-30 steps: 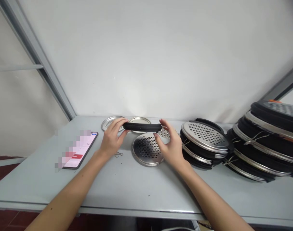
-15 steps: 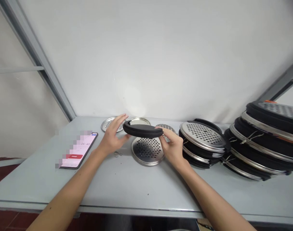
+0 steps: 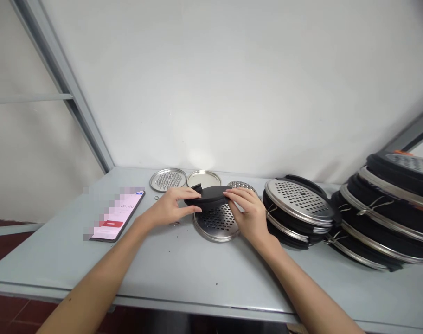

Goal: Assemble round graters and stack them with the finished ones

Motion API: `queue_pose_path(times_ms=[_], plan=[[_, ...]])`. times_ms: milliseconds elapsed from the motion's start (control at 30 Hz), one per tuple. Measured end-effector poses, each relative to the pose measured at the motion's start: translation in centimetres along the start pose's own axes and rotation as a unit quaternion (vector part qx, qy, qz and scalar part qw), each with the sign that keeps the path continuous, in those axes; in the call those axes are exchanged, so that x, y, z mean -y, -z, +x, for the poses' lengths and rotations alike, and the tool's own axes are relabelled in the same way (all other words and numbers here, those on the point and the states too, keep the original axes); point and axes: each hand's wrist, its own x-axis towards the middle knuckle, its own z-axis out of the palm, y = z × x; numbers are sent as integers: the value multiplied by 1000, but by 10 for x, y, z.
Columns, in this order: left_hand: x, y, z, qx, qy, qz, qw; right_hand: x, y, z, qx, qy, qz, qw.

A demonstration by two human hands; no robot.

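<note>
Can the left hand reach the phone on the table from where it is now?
Probably yes. The left hand is shut on the black piece, but the phone lies close beside that forearm on the table, with nothing between them.

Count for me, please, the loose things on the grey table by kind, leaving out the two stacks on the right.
Loose round metal discs: 4 (perforated, plain, perforated, large perforated)
Black frame held in left hand and right hand: 1
Phone: 1
Total: 6
</note>
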Motion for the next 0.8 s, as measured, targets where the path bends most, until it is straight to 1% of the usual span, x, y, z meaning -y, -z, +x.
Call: queue_pose_path(times_ms=[100,133,167,233,300,333,367,467,633,700,733,800], plan=[[2,1,0,-26,18,16,999,3,3,-1,12,-78,-5,997],[4,1,1,-44,18,36,998,4,4,-1,29,-101,0,995],[7,2,1,-66,12,65,996,4,6,-3,63,-110,14,992],[14,2,2,-107,-16,142,984,3,11,-5,177,-84,55,979],[20,1,2,-140,-37,214,966,3,16,-7,290,-29,87,953],[22,1,3,-154,-36,237,958,3,17,-8,325,-8,93,941],[23,1,3,-167,-29,252,953,3,19,-9,344,5,92,934],[25,0,4,-206,2,254,945,7,20,-11,355,4,75,932],[24,0,5,-293,31,197,935,10,22,-10,350,-2,28,936],[23,2,6,-322,37,169,931,9,24,-9,328,-19,19,944],[23,4,6,-330,41,154,930,8,25,-8,307,-35,17,951],[23,9,6,-332,54,124,934,6,26,-7,243,-77,17,967]])
